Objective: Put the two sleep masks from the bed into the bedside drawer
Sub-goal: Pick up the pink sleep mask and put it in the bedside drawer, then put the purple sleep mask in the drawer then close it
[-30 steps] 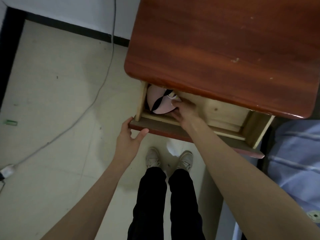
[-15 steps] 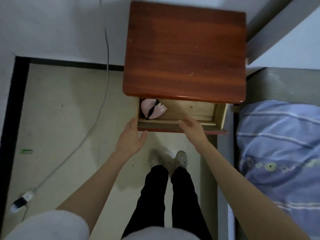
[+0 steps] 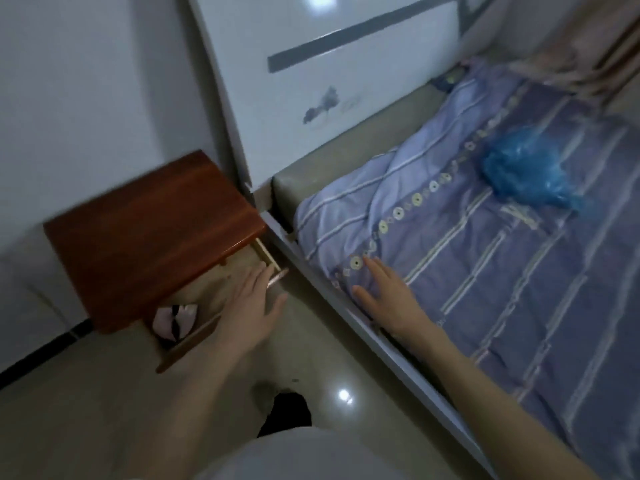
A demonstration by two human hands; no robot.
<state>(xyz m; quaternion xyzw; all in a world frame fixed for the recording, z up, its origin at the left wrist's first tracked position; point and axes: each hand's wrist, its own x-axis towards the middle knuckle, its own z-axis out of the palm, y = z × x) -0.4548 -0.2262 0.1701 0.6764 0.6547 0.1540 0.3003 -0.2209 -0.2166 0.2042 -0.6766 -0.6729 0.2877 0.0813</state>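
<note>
A pink sleep mask with a black strap [image 3: 175, 321] lies in the open drawer [image 3: 188, 344] of the reddish-brown bedside table [image 3: 145, 233]. My left hand [image 3: 251, 310] hovers over the drawer's front edge, fingers apart, holding nothing. Over the near edge of the bed [image 3: 502, 271], my right hand [image 3: 388, 296] is spread flat and empty above the blue striped cover. A blue crumpled plastic-wrapped item [image 3: 526, 169] rests further up the bed; whether it is a sleep mask I cannot tell.
A white headboard panel [image 3: 329, 91] rises behind the bed and table. The bed's pale side rail [image 3: 398, 355] runs diagonally between the floor and the mattress. Glossy floor tiles [image 3: 86, 393] lie below, and my dark trouser leg and shoe [image 3: 277, 407] stand near the drawer.
My view has swung right from the drawer toward the bed. My right hand left the drawer front and moved over the bed's edge. The left hand stays by the drawer.
</note>
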